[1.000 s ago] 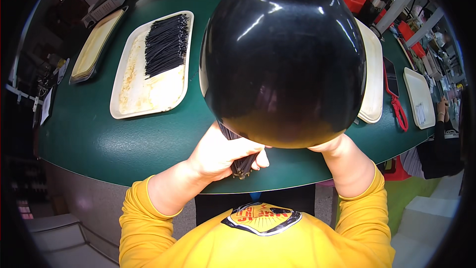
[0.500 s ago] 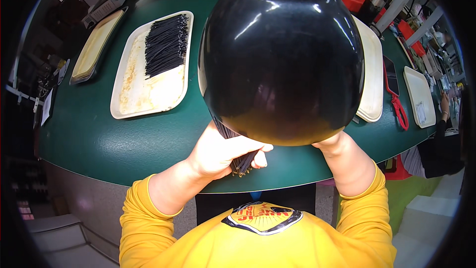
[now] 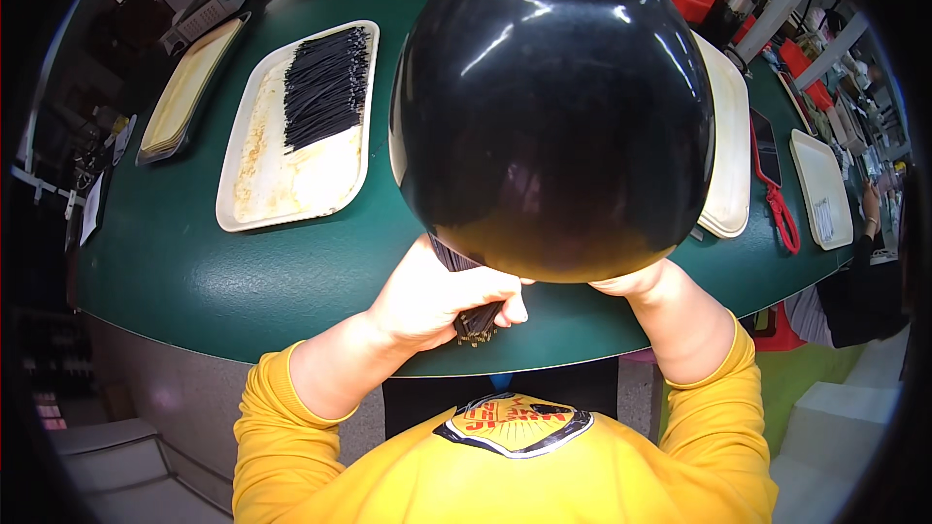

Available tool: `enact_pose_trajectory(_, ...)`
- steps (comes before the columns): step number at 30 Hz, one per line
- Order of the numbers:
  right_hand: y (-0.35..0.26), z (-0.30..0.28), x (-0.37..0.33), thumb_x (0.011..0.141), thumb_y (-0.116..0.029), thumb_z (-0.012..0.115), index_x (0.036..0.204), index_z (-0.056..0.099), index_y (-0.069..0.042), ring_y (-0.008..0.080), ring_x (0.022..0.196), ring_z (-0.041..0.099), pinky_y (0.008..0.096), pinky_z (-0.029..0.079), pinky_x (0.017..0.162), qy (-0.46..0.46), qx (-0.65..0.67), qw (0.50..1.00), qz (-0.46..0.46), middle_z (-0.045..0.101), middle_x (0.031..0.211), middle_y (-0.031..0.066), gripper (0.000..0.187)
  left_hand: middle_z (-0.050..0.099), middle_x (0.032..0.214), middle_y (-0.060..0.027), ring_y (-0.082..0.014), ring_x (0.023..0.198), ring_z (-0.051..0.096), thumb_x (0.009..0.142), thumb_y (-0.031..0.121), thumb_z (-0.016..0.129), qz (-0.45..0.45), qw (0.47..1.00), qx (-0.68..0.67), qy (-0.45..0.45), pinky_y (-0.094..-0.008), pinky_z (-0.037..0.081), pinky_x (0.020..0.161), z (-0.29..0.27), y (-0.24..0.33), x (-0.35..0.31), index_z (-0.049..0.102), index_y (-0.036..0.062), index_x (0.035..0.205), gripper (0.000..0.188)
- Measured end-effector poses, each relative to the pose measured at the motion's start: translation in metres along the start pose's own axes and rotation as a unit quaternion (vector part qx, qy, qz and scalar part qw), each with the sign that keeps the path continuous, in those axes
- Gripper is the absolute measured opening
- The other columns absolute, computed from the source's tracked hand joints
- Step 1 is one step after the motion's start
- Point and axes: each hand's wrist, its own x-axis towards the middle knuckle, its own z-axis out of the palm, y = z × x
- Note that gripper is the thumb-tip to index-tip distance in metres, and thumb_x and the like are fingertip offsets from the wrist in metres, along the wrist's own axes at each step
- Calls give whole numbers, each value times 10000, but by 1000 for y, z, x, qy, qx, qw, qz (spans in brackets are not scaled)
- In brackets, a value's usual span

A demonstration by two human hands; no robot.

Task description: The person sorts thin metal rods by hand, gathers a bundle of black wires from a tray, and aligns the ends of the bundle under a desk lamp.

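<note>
My left hand (image 3: 419, 297) is closed round a bundle of thin black wires (image 3: 475, 324) near the front edge of the green table. The wires' small brass-coloured ends stick out below the fist, and their upper part runs under the lampshade. A large glossy black lampshade (image 3: 553, 136) hangs over the middle of the view. Under its lower rim lies my right hand (image 3: 636, 281); its fingers are hidden, so what they touch does not show. To the left, a cream tray (image 3: 291, 196) carries a thick row of black wires (image 3: 326, 87).
A stack of trays (image 3: 189, 92) stands at the far left of the green table (image 3: 194, 296). More stacked trays (image 3: 726, 160) show right of the lampshade, beside red-handled scissors (image 3: 782, 221). Another tray (image 3: 820, 189) lies further right, near another person's hand (image 3: 871, 209).
My right hand has shifted slightly left under the lampshade. The fingers of my left hand and the bundle in them have moved a little.
</note>
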Motion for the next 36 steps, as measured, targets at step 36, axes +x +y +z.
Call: enact_pose_trajectory(36,-8,-1,-3,738,-8,477,754,517,4,21,496,397,166,310,438,147,128,979,56,477,594,-25,45,551,708,-112,-157,564,572,725,2,558,34,999,34,2,-236,482,522,-1,1,0,543,-48,832,119)
